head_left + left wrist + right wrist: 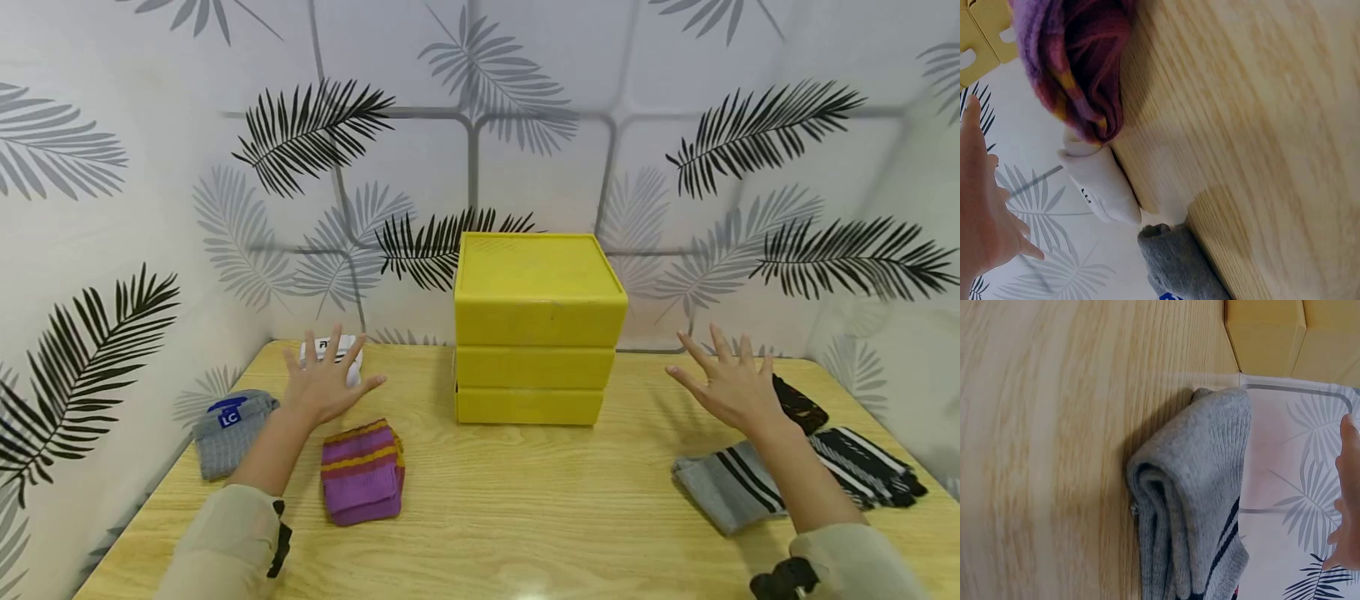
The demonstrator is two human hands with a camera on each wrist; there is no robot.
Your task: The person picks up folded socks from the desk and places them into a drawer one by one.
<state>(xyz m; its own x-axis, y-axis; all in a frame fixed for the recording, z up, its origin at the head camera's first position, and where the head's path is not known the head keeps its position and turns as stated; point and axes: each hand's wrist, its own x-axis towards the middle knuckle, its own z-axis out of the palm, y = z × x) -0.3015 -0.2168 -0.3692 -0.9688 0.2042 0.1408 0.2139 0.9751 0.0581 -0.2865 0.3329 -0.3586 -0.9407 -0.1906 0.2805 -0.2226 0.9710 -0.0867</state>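
Left hand point(321, 389) and right hand point(732, 389), wide-spread, empty, flank the yellow plastic box point(536, 367); folded purple knit socks point(363, 475) seem best pinched softly.

White sock point(347, 342) partly behind left fingers point(333, 344), sleeves point(221, 533) cropped

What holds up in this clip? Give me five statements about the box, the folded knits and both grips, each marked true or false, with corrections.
1. The yellow box has three stacked tiers. True.
2. In the head view, the purple striped knit lies right of the yellow box. False: it lies left of it.
3. The gray knit with the blue LC label is left of the purple striped knit. True.
4. The left grip is pinching cloth. False: its fingers are spread, holding nothing.
5. The right grip holds nothing. True.
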